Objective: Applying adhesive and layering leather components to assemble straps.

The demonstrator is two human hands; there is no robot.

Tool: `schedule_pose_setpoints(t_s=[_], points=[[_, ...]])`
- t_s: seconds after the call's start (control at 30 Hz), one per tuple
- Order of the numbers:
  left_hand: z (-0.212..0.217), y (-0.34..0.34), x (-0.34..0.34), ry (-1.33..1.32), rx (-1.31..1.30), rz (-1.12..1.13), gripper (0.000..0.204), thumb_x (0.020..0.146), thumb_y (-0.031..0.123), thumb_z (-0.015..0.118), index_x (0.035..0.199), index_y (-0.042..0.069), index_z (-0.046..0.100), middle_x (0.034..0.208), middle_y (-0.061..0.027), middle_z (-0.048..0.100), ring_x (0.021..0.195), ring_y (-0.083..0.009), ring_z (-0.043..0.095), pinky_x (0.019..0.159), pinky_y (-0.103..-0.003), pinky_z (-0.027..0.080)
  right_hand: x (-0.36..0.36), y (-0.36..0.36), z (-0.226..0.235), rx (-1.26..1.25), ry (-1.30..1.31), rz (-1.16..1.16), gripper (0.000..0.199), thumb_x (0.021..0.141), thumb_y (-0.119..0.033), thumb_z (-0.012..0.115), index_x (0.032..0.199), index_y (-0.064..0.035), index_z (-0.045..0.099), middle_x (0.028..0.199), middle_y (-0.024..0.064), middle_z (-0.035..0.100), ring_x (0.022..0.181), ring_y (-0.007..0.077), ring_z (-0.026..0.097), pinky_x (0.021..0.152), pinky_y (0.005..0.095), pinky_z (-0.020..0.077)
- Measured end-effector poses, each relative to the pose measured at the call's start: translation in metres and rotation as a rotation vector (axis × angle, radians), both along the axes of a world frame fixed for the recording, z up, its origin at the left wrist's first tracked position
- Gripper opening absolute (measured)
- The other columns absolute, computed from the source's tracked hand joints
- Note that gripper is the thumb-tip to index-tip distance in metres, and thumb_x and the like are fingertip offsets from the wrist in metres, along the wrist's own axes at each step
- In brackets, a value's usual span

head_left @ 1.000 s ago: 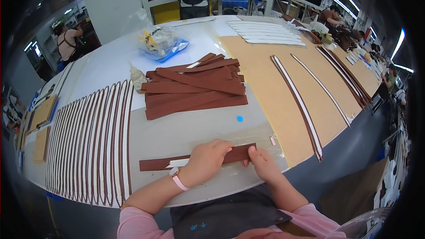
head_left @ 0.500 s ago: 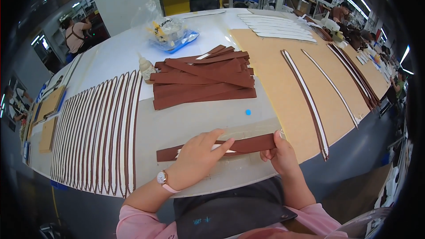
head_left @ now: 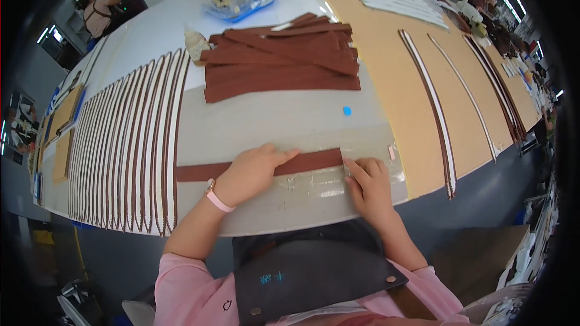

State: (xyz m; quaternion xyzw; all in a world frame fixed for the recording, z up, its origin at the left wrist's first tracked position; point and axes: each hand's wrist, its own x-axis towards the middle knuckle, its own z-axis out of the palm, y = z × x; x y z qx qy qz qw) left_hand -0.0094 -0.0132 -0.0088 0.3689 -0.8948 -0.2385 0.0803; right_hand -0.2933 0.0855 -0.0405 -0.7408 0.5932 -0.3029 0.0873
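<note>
A brown leather-like strip [head_left: 314,160] lies flat and lengthwise across the grey work surface in front of me. My left hand [head_left: 249,170] rests on top of its middle, palm down, with the index finger stretched to the right. At the strip's right end is my right hand [head_left: 370,186], its index fingertip by the end corner and its thumb apart below. I see nothing held in it. Beyond the hands lies a heap of similar brown strips [head_left: 278,78]. Between heap and hands sits a small blue dot-like piece [head_left: 347,110].
Many white strips with brown edges [head_left: 136,145] stand in rows at the left. A small bottle [head_left: 195,47] and a plastic bag [head_left: 234,0] lie beyond. On the tan board [head_left: 386,54] at right are long edged strips [head_left: 430,105]. A small pink piece [head_left: 391,153] lies near its edge.
My right hand has let go of the strip's raised right end. The strip now lies flat and farther left, and the white piece by it no longer shows. The view has tilted down.
</note>
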Motion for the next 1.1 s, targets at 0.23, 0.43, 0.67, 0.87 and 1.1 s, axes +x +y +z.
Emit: schedule_pose_setpoints(t_s=[0.23,0.43,0.67,0.87,1.1], points=[[-0.002,0.013,-0.003,0.026,0.015,0.062,0.051,0.092,0.013,0.07,0.142,0.019,0.064,0.105,-0.0118,0.054,0.094,-0.0291,0.058,0.086,-0.038,0.05,0.0,-0.002,-0.012,-0.152,0.109,0.027,0.037,0.086,-0.01,0.073,0.123,-0.0087,0.073,0.119,0.0141,0.062,0.117,0.0352,0.056,0.096,0.0462,0.044],[-0.004,0.016,-0.004,0.063,-0.006,0.061,0.056,0.086,0.015,0.078,0.14,0.017,0.065,0.108,-0.0103,0.051,0.098,-0.0263,0.056,0.086,-0.036,0.049,0.001,0.001,-0.011,-0.163,0.065,0.022,0.035,0.086,-0.008,0.073,0.121,-0.0081,0.073,0.113,0.0128,0.064,0.114,0.0342,0.058,0.096,0.0459,0.0456],[-0.001,0.016,-0.006,0.079,0.008,0.053,0.055,0.084,0.013,0.078,0.138,0.015,0.066,0.106,-0.0109,0.05,0.096,-0.027,0.054,0.086,-0.036,0.048,-0.004,0.003,-0.014,-0.132,-0.085,-0.033,0.033,0.085,-0.009,0.074,0.118,-0.007,0.073,0.112,0.0124,0.064,0.113,0.034,0.059,0.096,0.0468,0.0459],[0.001,0.016,-0.008,0.049,0.038,0.08,0.053,0.085,0.014,0.078,0.137,0.014,0.067,0.106,-0.0102,0.05,0.097,-0.0263,0.053,0.085,-0.035,0.047,0.001,0.002,-0.008,-0.121,0.064,0.016,0.036,0.085,-0.009,0.074,0.121,-0.0075,0.073,0.119,0.0139,0.063,0.119,0.0367,0.056,0.099,0.047,0.0456],[0.0,0.016,-0.009,0.063,0.029,0.073,0.051,0.087,0.015,0.078,0.137,0.013,0.068,0.106,-0.0094,0.05,0.096,-0.0255,0.052,0.084,-0.034,0.047,0.001,0.002,-0.008,-0.124,0.086,0.015,0.037,0.085,-0.01,0.075,0.122,-0.0074,0.073,0.119,0.0138,0.063,0.118,0.0365,0.056,0.098,0.0473,0.0452]])
